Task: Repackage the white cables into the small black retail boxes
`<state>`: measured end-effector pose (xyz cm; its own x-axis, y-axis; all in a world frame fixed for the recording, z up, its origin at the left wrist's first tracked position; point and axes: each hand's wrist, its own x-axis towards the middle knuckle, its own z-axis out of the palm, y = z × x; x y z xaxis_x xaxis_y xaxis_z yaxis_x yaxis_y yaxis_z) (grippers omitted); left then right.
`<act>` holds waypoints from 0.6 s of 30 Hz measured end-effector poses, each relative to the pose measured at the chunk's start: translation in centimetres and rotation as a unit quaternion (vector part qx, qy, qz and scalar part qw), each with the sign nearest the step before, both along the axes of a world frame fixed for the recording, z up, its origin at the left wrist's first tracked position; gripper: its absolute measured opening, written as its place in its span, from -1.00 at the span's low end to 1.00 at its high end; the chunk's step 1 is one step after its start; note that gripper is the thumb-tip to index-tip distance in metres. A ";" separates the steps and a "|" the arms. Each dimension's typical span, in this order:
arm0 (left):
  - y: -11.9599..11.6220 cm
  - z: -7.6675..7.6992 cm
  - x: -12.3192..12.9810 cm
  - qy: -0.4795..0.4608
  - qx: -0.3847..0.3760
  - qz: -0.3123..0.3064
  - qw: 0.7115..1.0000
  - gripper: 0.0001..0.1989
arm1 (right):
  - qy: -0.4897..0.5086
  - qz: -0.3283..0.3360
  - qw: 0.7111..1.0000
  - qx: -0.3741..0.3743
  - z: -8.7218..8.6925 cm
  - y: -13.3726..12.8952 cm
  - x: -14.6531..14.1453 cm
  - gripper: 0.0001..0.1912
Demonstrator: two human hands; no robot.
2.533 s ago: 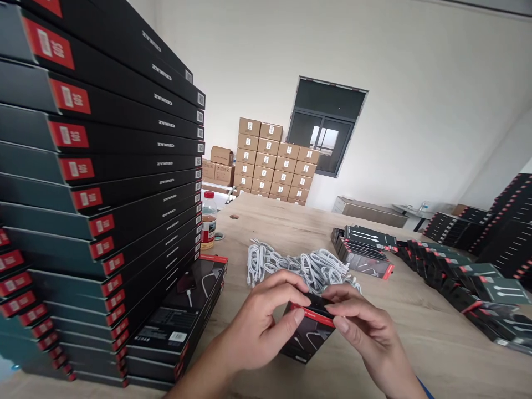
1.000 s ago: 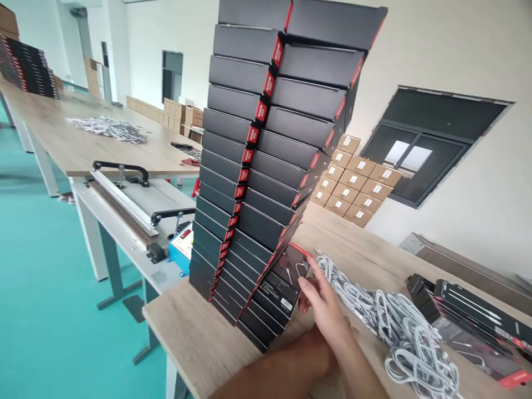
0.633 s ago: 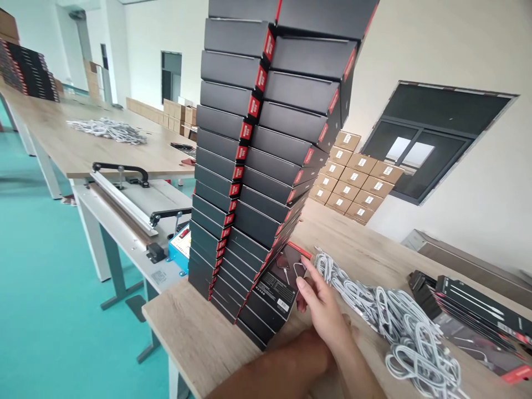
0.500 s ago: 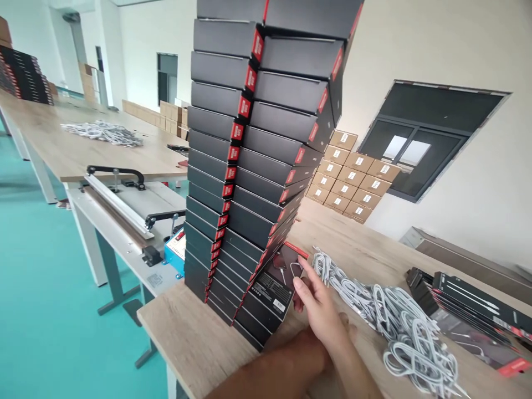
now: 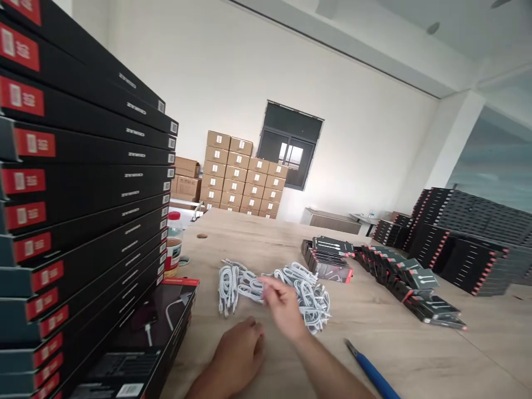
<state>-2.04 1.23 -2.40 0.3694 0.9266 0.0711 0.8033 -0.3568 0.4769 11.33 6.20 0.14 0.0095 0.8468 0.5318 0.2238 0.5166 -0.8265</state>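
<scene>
Coiled white cables (image 5: 305,291) lie in a loose pile on the wooden table (image 5: 266,233). My right hand (image 5: 285,305) is over the near side of the pile, thumb and index finger drawn together; whether a cable is between them is too small to tell. Lower and to the left, my left hand (image 5: 243,346) rests near the tabletop with its fingers curled, and what it may hold is hidden. A tall stack of black boxes with red ends (image 5: 87,166) rises at the left. At its foot lies a black box (image 5: 145,324) with a cable picture.
A blue-handled tool (image 5: 369,368) lies at the front right. Behind the cables are packed black boxes (image 5: 328,263), with a spread row (image 5: 399,277) and larger stacks (image 5: 465,238) farther right. A red-capped bottle (image 5: 173,244) stands beside the left stack.
The view has swung right and come closer to the stack. My right hand has left the box by the stack and is now at the cables. My left hand shows more fully.
</scene>
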 end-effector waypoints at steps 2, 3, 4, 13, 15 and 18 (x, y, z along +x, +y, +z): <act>0.1 -0.2 0.0 0.001 0.012 0.000 1.000 -0.83 | 0.004 -0.083 0.996 0.005 0.4 2.4 5.2 -0.58; 0.2 -0.3 0.2 0.001 0.015 0.000 1.000 -0.80 | 0.006 -0.131 0.991 0.005 0.6 3.7 7.9 -0.57; 0.3 -0.4 0.3 0.001 0.014 0.002 1.000 -0.78 | 0.002 -0.176 0.984 0.000 0.8 5.0 10.4 -0.54; 0.8 -1.1 1.1 0.011 -0.025 0.013 1.000 -0.72 | -0.245 -0.284 0.920 -0.117 -1.9 11.8 21.2 -0.27; 0.8 -1.0 1.1 0.009 -0.031 0.014 0.999 -0.72 | -0.309 -0.288 0.896 -0.133 -2.8 12.2 21.3 -0.24; 0.9 -0.8 1.2 0.007 -0.034 0.011 0.999 -0.72 | -0.383 -0.313 0.859 -0.134 -3.5 12.3 21.4 -0.31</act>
